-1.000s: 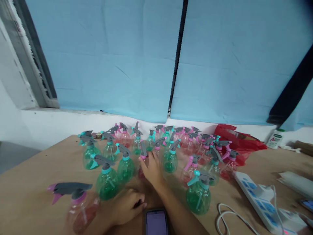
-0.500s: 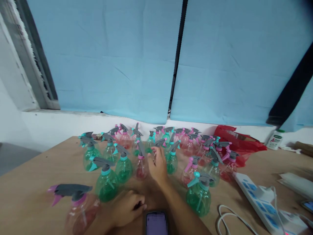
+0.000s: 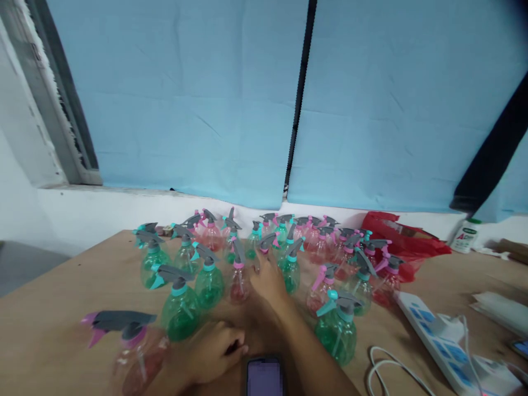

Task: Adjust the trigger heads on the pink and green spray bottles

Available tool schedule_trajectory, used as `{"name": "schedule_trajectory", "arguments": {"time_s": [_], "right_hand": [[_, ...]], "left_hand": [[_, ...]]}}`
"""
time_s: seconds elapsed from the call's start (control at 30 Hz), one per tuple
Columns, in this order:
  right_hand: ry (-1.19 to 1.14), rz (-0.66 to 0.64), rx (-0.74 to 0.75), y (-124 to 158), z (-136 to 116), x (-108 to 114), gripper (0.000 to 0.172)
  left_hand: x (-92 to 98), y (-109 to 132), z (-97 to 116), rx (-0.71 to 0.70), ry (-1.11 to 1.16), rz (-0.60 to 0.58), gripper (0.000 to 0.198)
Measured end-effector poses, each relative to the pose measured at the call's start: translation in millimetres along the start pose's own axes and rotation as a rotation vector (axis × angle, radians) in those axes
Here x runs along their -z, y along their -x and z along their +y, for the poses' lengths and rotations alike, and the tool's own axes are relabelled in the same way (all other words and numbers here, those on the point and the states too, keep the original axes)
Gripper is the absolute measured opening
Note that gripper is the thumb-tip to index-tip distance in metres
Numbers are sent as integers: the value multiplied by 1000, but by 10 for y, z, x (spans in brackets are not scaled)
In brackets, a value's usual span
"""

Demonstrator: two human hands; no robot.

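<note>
My right hand [image 3: 269, 279] is stretched toward the middle of the table, its fingers wrapped round a spray bottle with a pink collar and grey head [image 3: 268, 241]; my hand hides most of that bottle's body. Close to the near edge my left hand [image 3: 220, 347] rests loosely curled, with nothing seen in it. Beside my left hand stand a green spray bottle [image 3: 181, 313] and a pink one [image 3: 140, 363]. Another pink spray bottle [image 3: 238, 283] is just left of my right hand, and a green one [image 3: 291, 273] just right of it.
Several more green and pink spray bottles stand toward the wall. A phone [image 3: 264, 377] lies at the near edge. On the right are a green bottle [image 3: 336, 335], a power strip [image 3: 441, 344] with white cables, a red plastic bag [image 3: 406, 242] and a white bottle [image 3: 465, 236].
My right hand has shifted slightly down, and its fingers have come from the bottle's spray head to lower round its neck or body. My left hand stays put.
</note>
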State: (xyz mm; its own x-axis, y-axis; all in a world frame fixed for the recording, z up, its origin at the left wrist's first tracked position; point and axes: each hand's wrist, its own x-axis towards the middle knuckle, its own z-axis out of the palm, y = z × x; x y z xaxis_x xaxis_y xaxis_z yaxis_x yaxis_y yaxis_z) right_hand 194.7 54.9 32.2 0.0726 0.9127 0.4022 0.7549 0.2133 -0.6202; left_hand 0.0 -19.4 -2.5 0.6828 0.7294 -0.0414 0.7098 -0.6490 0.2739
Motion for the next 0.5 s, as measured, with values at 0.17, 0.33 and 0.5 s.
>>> {"name": "schedule_trajectory", "arguments": {"time_s": [0.17,0.33,0.5], "right_hand": [[70,72,-8,2,-28,39,27],[138,158,-67,-3,-16,2,11],[140,199,-66,-13,2,3,4]], "left_hand": [[-24,-2,-25,-1,-2,2,29],[-50,-11,-58,-11,18,2,31],[-53,-15,-62,-2,24,2,31]]}}
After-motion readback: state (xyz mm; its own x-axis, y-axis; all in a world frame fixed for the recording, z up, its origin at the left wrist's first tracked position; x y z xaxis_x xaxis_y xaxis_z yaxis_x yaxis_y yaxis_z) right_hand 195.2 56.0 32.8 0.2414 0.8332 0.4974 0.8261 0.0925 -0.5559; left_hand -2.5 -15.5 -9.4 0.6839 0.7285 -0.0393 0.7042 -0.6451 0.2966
